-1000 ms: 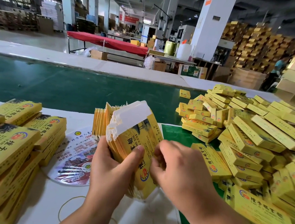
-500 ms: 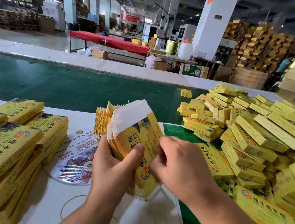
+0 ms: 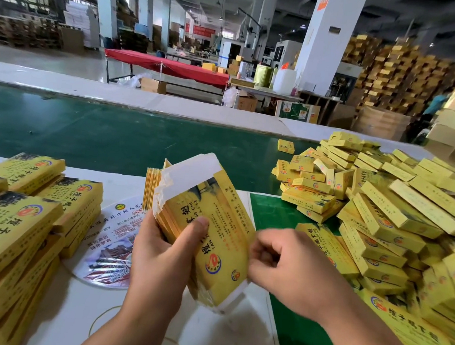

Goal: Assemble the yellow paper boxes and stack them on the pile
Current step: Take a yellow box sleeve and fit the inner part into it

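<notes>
1. While the left hand (image 3: 158,260) grasps a thick bundle of flat yellow box blanks (image 3: 210,226) upright above the surface (image 3: 77,305), its thumb lies across the printed front of the nearest blank and the other fingers are hidden behind the bundle.
2. The right hand (image 3: 289,268) is at the bundle's right edge with its fingers curled; the fingertips sit against the edge of the front blank, but blur makes it hard to say whether they actually pinch it, so this grip cannot be told.
3. White flaps show at the top and bottom ends of the blanks.
4. More flat blanks (image 3: 152,185) stand on edge just behind the held bundle.
5. To the right, a large loose pile of assembled yellow boxes (image 3: 382,219) spreads over the green mat (image 3: 272,212) and reaches the green conveyor belt (image 3: 114,135).
6. To the left, stacks of flat yellow cartons (image 3: 18,223) lie on the white surface.
7. Between those stacks and the left hand lies a round printed fan (image 3: 110,244) in clear wrap.
8. A rubber band (image 3: 103,315) rests on the surface near the left wrist.
</notes>
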`<state>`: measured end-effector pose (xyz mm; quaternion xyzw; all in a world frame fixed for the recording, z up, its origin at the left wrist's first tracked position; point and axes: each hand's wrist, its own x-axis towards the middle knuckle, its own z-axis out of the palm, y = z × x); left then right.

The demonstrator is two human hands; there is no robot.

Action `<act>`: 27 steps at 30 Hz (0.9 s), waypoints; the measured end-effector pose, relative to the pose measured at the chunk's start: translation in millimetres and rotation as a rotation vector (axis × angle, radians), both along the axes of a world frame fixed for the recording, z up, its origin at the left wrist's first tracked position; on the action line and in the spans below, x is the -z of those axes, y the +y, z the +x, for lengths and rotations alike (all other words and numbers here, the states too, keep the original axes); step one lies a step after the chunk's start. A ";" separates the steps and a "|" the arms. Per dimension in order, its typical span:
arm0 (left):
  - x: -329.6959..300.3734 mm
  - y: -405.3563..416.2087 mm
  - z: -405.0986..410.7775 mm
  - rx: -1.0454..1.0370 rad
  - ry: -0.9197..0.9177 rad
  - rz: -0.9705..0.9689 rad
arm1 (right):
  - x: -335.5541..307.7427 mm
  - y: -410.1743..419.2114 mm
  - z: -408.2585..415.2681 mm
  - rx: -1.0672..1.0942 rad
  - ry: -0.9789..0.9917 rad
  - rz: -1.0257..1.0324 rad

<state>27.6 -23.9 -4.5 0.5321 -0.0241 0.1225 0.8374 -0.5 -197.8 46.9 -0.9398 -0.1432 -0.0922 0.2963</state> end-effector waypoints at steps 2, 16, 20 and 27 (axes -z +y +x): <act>-1.3 1.6 1.5 0.013 0.035 -0.061 | 5.8 -6.3 -3.0 0.041 -0.023 -0.058; -11.4 2.5 -1.9 0.397 0.193 -0.260 | 22.0 -23.9 7.3 0.447 -0.047 1.097; -14.5 2.4 -3.9 0.519 0.297 -0.354 | 10.2 -19.0 14.8 0.310 0.243 1.485; -20.7 5.4 0.0 0.463 0.308 -0.526 | 17.8 -9.5 -0.6 0.111 0.238 0.783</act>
